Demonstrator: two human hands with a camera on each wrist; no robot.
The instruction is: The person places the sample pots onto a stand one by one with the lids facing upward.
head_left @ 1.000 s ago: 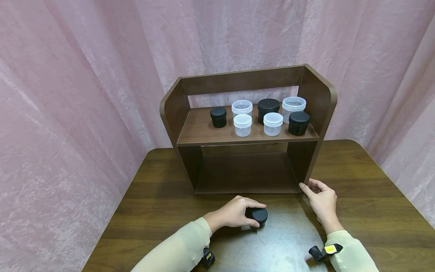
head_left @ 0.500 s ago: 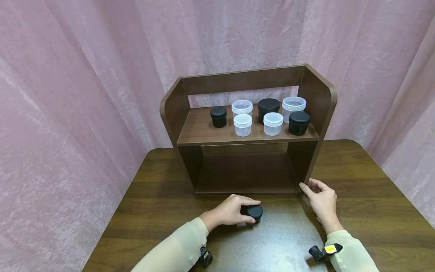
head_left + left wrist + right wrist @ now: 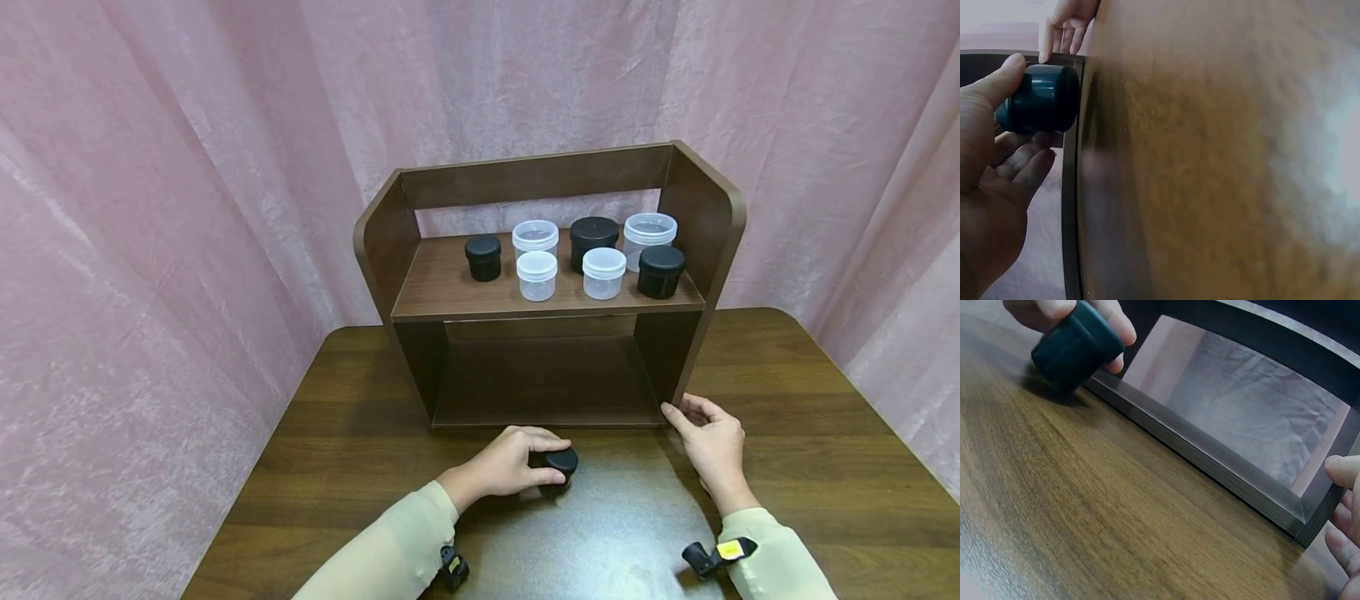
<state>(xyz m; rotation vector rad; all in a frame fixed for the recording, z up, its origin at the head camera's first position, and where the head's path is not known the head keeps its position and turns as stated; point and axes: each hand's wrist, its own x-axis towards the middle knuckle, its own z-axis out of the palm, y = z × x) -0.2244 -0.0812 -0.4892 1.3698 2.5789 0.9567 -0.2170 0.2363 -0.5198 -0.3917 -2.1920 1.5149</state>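
Thumb and fingers of my left hand (image 3: 506, 467) grip a small black lidded jar (image 3: 562, 461) from its left side, in front of the shelf rack's lower front edge. In the right wrist view the jar (image 3: 1075, 353) is tilted, its shadow close under it on the tabletop. The left wrist view shows the jar (image 3: 1047, 97) lying across the thumb and fingers. At the lower right front corner of the brown two-tier shelf rack (image 3: 547, 315), my right hand (image 3: 712, 446) pinches the side panel, thumb at the front edge and the other fingers along the outside.
On the upper shelf stand several jars: black ones such as the small jar (image 3: 483, 260) at left, and clear ones such as the white-lidded jar (image 3: 536, 277). The lower tier (image 3: 543, 379) opens toward me. Pink curtains (image 3: 187, 208) hang behind the wooden table (image 3: 315, 492).
My left hand has carried the black jar a little left and closer to the shelf rack. The right hand keeps its place at the corner.
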